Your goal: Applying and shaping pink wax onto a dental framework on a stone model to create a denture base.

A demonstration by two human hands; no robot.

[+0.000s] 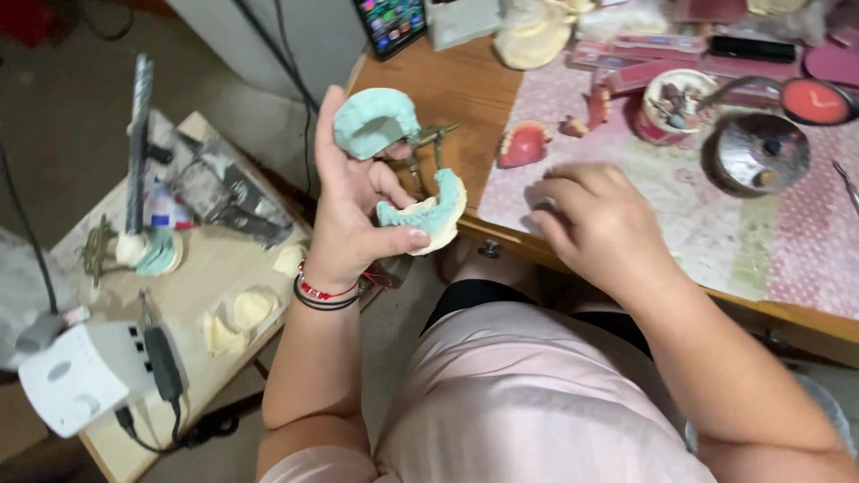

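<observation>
From my head camera, looking down: my left hand (353, 210) is raised over the gap between the two tables, fingers curled around a hinged metal articulator (428, 143) that carries two pale green dental casts. The upper cast (376, 121) sits above my fingertips, the lower cast (428, 215) rests against my thumb, and the two stand apart (teeth of the lower one facing up). Red and black bands (324, 293) circle that wrist.

My right hand (595, 219) lies palm down on the near edge of the wooden table (447, 85), on a pink patterned mat (716, 233), fingers bent over something small; I cannot tell what it is or whether I grip it.

Farther on the mat lie a pink denture (524, 143), a red cup of small tools (676, 103) and a metal bowl (759, 154). To the left, a low side table (224, 259) bears cream plaster casts (242, 313) and a white motor box (76, 376).
</observation>
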